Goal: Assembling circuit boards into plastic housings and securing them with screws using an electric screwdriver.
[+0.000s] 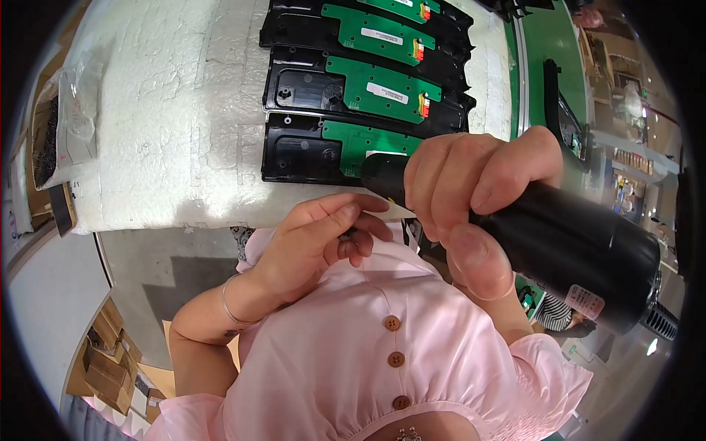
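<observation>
My right hand [478, 198] is wrapped round a black electric screwdriver [581, 250]. Its nose points left, over the front edge of the nearest green circuit board [349, 143]; whether the bit touches is hidden. That board lies on a black plastic housing [298, 151] at the table's near edge. Just in front of the housing, my left hand [316, 235] is curled, palm partly up, thumb against the forefinger. Something small and dark shows between its fingers, too small to make out.
Behind the nearest housing, several similar black housings with green boards [386, 92] lie in a row on the wrapped white table surface [169, 110]. A plastic bag [77, 117] is at the far left. Cardboard boxes [110, 360] stand on the lower left, and a green surface [544, 73] lies right.
</observation>
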Tool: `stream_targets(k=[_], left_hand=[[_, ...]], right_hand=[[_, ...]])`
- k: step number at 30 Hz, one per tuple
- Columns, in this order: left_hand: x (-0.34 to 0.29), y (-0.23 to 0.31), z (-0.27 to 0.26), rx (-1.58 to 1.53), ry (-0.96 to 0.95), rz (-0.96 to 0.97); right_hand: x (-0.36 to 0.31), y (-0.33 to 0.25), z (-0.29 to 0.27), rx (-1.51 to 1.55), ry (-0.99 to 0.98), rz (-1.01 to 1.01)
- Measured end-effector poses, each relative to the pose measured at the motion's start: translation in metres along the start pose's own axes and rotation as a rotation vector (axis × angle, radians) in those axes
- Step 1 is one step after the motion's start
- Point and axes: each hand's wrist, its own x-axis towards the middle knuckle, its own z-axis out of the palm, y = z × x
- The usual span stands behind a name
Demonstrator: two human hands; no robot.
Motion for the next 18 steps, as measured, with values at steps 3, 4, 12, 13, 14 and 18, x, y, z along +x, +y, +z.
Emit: stream_targets(k=[3, 4, 12, 13, 14, 18], left_hand=[[-0.001, 0.001, 0.001, -0.048, -0.038, 0.009], [-0.001, 0.002, 0.003, -0.038, -0.044, 0.023], [0.010, 0.000, 0.007, -0.093, 0.078, 0.092], [0.012, 0.000, 0.007, -0.114, 0.074, 0.116], [0.013, -0.001, 0.008, -0.131, 0.063, 0.135], [0.016, -0.003, 0.010, -0.183, 0.019, 0.078]], right_hand=[[-0.001, -0.004, -0.003, 0.031, 0.014, -0.028], [-0.001, -0.010, -0.009, 0.052, -0.046, -0.099], [-0.009, -0.043, -0.022, 0.207, -0.066, -0.371], [-0.012, -0.041, -0.018, 0.212, -0.068, -0.370], [-0.017, -0.040, -0.015, 0.218, 0.041, -0.385], [-0.012, -0.044, -0.028, 0.213, -0.084, -0.360]])
